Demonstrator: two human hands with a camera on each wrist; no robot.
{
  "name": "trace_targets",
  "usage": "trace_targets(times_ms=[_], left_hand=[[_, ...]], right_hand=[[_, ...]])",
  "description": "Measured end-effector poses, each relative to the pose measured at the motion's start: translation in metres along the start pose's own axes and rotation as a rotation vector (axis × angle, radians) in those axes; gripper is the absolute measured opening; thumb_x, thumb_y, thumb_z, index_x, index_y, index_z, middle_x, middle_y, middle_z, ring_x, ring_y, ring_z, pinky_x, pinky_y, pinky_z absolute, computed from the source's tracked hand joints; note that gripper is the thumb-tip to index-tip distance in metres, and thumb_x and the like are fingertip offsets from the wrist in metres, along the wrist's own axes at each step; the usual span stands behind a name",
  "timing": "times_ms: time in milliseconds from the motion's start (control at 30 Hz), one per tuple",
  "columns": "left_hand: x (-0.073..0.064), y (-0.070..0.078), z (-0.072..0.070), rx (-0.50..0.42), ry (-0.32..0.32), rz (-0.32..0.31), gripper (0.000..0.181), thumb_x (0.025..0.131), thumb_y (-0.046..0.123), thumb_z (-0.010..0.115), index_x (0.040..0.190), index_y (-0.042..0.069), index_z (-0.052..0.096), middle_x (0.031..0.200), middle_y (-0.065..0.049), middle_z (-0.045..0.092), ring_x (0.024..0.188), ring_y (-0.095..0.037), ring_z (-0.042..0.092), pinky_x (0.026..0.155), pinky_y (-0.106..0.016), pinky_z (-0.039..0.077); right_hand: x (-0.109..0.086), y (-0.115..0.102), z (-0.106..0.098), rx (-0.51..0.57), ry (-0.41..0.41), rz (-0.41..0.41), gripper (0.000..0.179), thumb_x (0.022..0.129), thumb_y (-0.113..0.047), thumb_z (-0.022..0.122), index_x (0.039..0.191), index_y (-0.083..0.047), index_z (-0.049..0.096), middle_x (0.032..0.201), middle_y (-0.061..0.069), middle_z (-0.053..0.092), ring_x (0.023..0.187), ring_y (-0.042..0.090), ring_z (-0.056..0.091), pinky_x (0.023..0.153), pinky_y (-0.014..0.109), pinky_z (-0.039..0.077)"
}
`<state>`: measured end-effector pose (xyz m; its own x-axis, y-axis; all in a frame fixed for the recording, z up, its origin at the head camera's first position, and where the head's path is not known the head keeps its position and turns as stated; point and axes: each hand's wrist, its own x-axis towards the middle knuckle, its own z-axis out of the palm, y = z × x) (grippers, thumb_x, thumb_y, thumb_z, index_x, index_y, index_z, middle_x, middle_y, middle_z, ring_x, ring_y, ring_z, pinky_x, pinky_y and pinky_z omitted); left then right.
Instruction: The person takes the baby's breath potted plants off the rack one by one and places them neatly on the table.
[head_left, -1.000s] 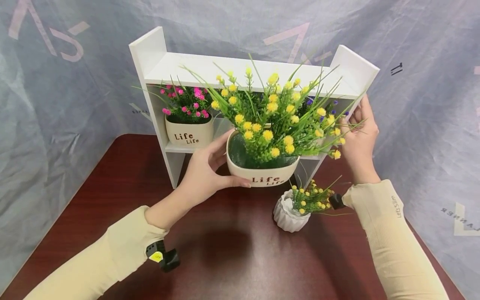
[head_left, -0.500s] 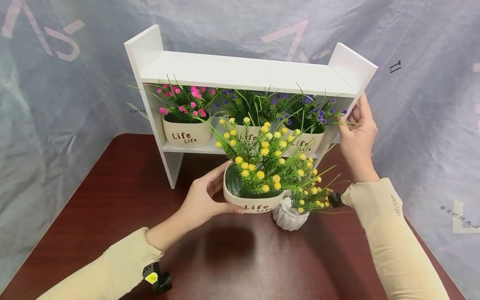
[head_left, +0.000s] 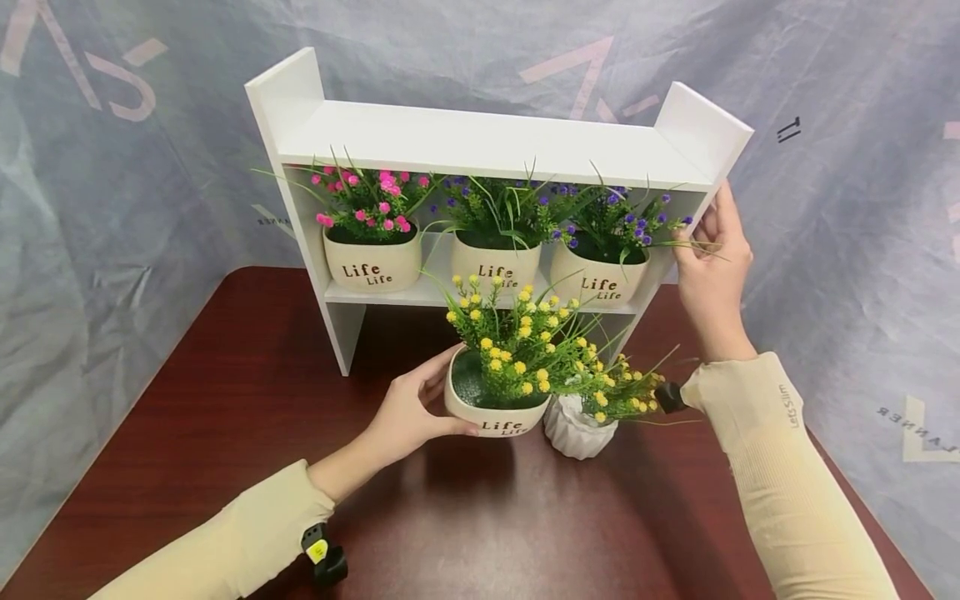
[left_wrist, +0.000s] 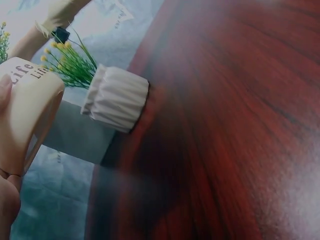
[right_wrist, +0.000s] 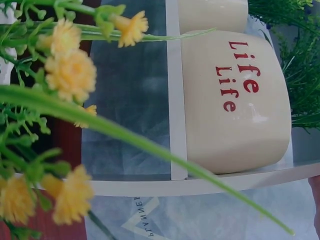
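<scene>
In the head view my left hand (head_left: pixel 412 404) grips a cream "Life" flowerpot (head_left: pixel 498 423) by its left side, thumb across the front. Yellow artificial flowers (head_left: pixel 517 342) fill it, and its shadow falls on the table below. The left wrist view catches the side of this flowerpot (left_wrist: pixel 30 115) with part of the hand at the left edge. My right hand (head_left: pixel 716 267) holds the right side panel of the white shelf (head_left: pixel 480 146), thumb at the front edge and fingers on the outer side. The right wrist view shows this shelf's panel (right_wrist: pixel 135 188) close up.
On the shelf's middle board stand a pink-flowered pot (head_left: pixel 371 262) and two purple-flowered pots, one centre (head_left: pixel 495 258) and one right (head_left: pixel 600 279). A small white ribbed pot (head_left: pixel 581 429) with yellow flowers stands on the dark red table (head_left: pixel 262 400), just right of the held flowerpot.
My left hand has lowered the yellow-flowered pot from in front of the shelf toward the table, uncovering the purple-flowered pots. The right hand stays at the side panel.
</scene>
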<state>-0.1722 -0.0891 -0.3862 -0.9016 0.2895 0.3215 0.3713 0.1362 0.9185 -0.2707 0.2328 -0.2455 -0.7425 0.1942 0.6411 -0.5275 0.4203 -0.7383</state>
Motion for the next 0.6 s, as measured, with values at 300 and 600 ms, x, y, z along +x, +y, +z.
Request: trace_targets(times_ms=[300, 600], left_hand=[[0.003, -0.02, 0.001, 0.003, -0.003, -0.013, 0.096, 0.062, 0.01, 0.091, 0.146, 0.013, 0.044, 0.147, -0.009, 0.05, 0.132, -0.024, 0.051, 0.107, -0.03, 0.044], [0.0, -0.034, 0.002, -0.03, -0.003, -0.066, 0.094, 0.063, 0.008, 0.09, 0.145, 0.014, 0.045, 0.147, -0.009, 0.049, 0.132, -0.025, 0.051, 0.107, -0.034, 0.044]], right_hand=[[0.007, 0.016, -0.001, -0.03, 0.008, 0.013, 0.071, 0.093, 0.004, 0.053, 0.15, -0.033, 0.033, 0.144, 0.001, 0.052, 0.128, 0.015, 0.056, 0.093, 0.018, 0.053], [0.003, 0.007, 0.001, -0.006, 0.005, 0.005, 0.069, 0.093, 0.005, 0.051, 0.151, -0.028, 0.033, 0.146, 0.002, 0.051, 0.129, 0.015, 0.055, 0.09, 0.014, 0.052]])
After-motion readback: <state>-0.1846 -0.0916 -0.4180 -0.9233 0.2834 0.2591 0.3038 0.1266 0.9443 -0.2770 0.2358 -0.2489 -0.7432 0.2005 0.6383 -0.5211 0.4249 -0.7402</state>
